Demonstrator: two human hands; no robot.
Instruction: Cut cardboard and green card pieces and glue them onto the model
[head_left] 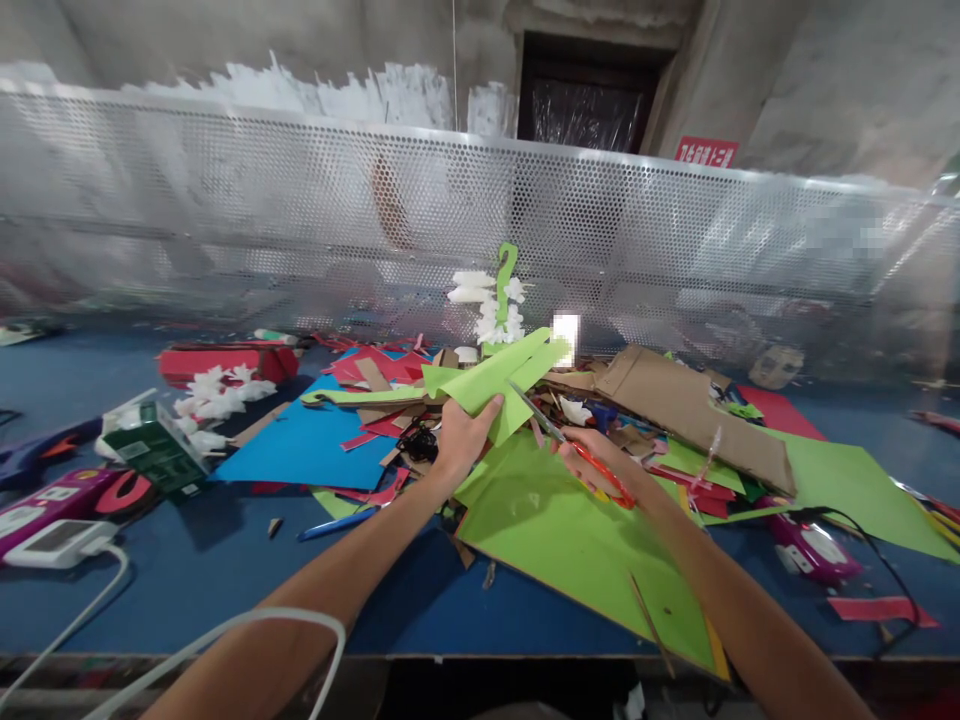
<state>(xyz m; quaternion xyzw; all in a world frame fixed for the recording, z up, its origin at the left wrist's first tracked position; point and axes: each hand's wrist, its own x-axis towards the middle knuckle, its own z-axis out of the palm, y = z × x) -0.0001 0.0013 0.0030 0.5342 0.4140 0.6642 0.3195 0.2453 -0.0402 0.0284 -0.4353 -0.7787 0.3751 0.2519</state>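
Observation:
My left hand (463,436) is closed on a light green sheet of paper (491,372), which is held up over the middle of the table and has a cut running into it. In my right hand (596,462) is a pair of scissors (616,488) with red-orange handles, and its blades meet the paper's right side. Below both hands lies a larger green sheet (555,540) on the table. A curved green cut-out strip (360,397) lies to the left of my left hand. Behind the paper stands a green hook-shaped piece (505,285) with white flower-like pieces (499,325) around it.
A perforated metal panel (300,220) closes off the table's back. Blue paper (315,445), a green box (154,450) and white flowers (217,395) are at left. Brown cardboard (690,410) and a purple box (817,550) are at right. A white cable (225,625) crosses my left forearm.

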